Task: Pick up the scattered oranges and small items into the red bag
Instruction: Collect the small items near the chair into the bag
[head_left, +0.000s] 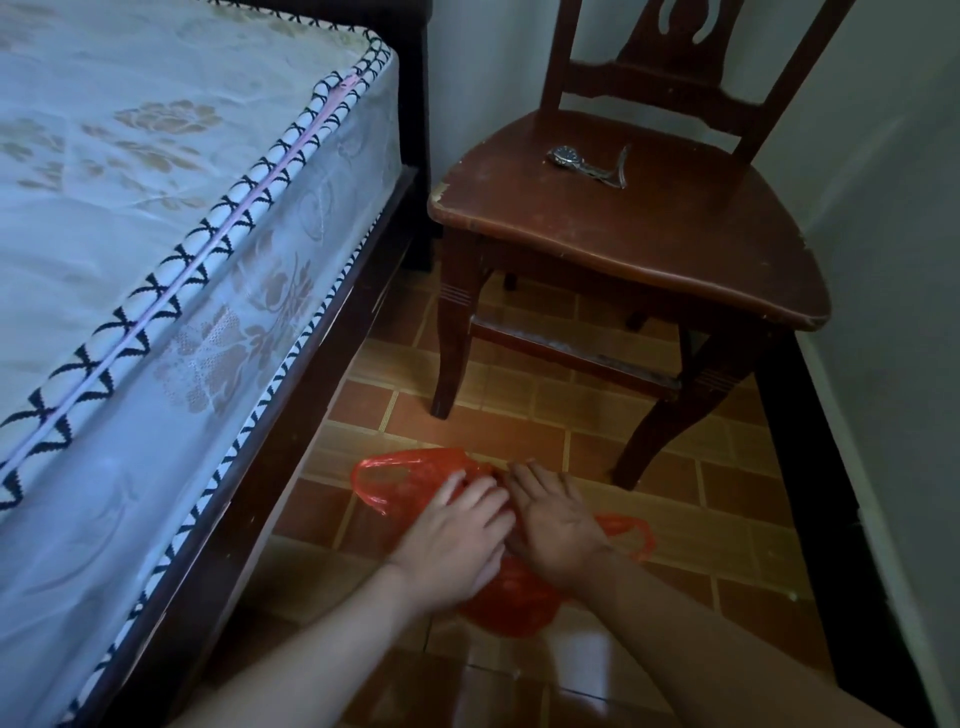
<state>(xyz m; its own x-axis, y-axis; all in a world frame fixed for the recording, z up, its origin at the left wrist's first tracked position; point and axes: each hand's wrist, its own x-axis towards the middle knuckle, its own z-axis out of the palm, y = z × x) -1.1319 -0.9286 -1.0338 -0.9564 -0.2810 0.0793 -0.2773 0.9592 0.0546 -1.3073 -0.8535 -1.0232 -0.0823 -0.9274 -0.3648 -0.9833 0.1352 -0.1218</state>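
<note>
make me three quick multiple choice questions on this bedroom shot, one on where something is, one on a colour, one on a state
1. Where is the wristwatch?
A. on the mattress
B. on the chair seat
C. on the floor

2. What colour is the plastic bag on the floor?
A. red
B. green
C. white

3. How are the two hands placed?
A. both raised in the air
B. one on the chair
C. both resting on the bag

Key:
1 B, the watch lies on the wooden chair seat.
2 A, the thin plastic is red against the tiled floor.
3 C, the left hand and right hand lie side by side on the bag, fingers fairly straight.
</note>
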